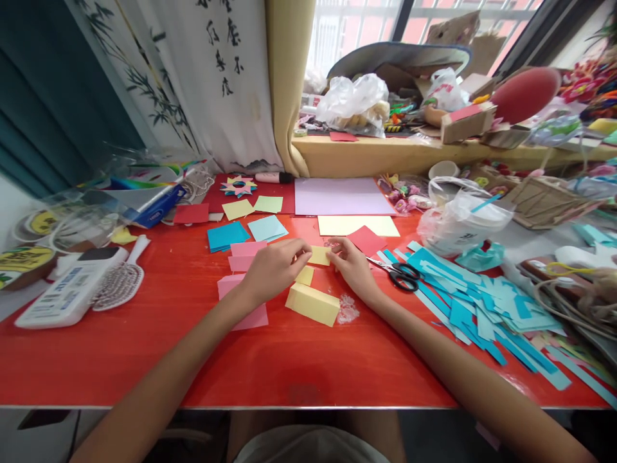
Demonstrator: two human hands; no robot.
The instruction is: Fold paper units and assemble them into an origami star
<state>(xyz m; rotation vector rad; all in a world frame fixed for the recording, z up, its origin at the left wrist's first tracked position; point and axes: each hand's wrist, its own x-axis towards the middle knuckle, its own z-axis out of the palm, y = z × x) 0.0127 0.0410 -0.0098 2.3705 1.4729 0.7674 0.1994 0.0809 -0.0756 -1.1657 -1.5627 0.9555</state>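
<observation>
Between both hands is a small yellow piece of paper (pixel 319 256). My left hand (pixel 278 267) pinches its left edge, and my right hand (pixel 351 267) has its fingertips on the right edge. Just below lie another yellow square (pixel 304 276) and a larger folded yellow sheet (pixel 312 305). Pink paper pieces (pixel 245 258) sit beside and partly under my left wrist. Black-handled scissors (pixel 403 276) rest to the right of my right hand, near a red square (pixel 366 240).
Blue paper strips (pixel 486 302) are heaped at the right. Blue squares (pixel 226 236), a lilac sheet (pixel 344 196) and a folded paper star (pixel 238 186) lie farther back. A hairbrush (pixel 120 283) and a white bottle (pixel 72 289) lie left; a plastic-bagged cup (pixel 465 222) stands right.
</observation>
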